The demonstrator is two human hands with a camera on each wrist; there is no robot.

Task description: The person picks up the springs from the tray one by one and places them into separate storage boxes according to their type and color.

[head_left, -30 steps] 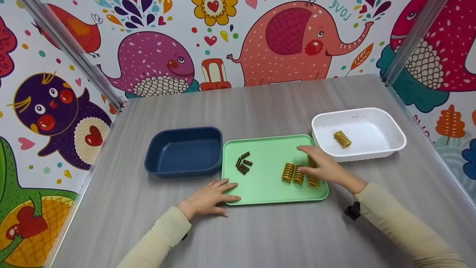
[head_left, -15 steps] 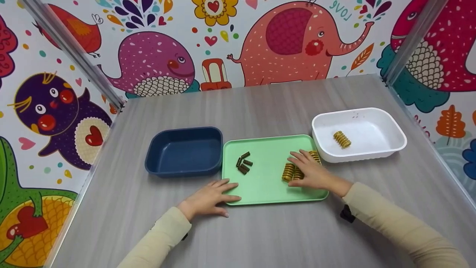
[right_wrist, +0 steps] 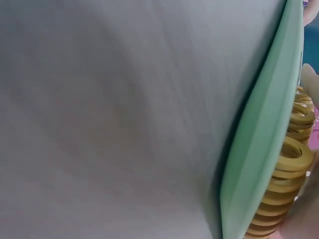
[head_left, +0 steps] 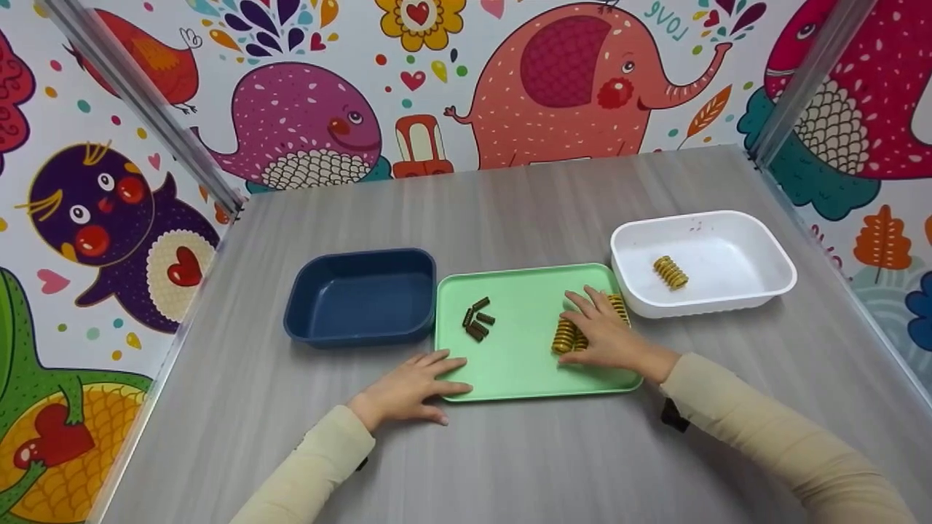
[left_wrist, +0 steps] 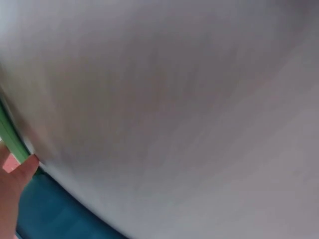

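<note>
My right hand (head_left: 606,331) reaches over the gold coil springs (head_left: 563,336) on the right side of a light green tray (head_left: 520,371). The thumb is by the near end of the leftmost spring and the index finger by its far end; the other fingers are spread. The hand partly covers the springs, and their coils (right_wrist: 284,184) show in the right wrist view. My left hand (head_left: 404,389) rests with fingers spread at the tray's left front corner. A few small dark springs (head_left: 478,320) lie on the tray's left half.
A dark blue bin (head_left: 357,338) stands against the tray's left side. At its right back corner is a white bin (head_left: 728,300) with one gold spring (head_left: 670,272) inside. All stand on a grey wood-grain table (head_left: 510,211), with printed panels (head_left: 429,87) behind and beside it.
My right hand has moved left, from the tray's right edge to the left springs. The springs show no movement. My left hand has stayed in place.
</note>
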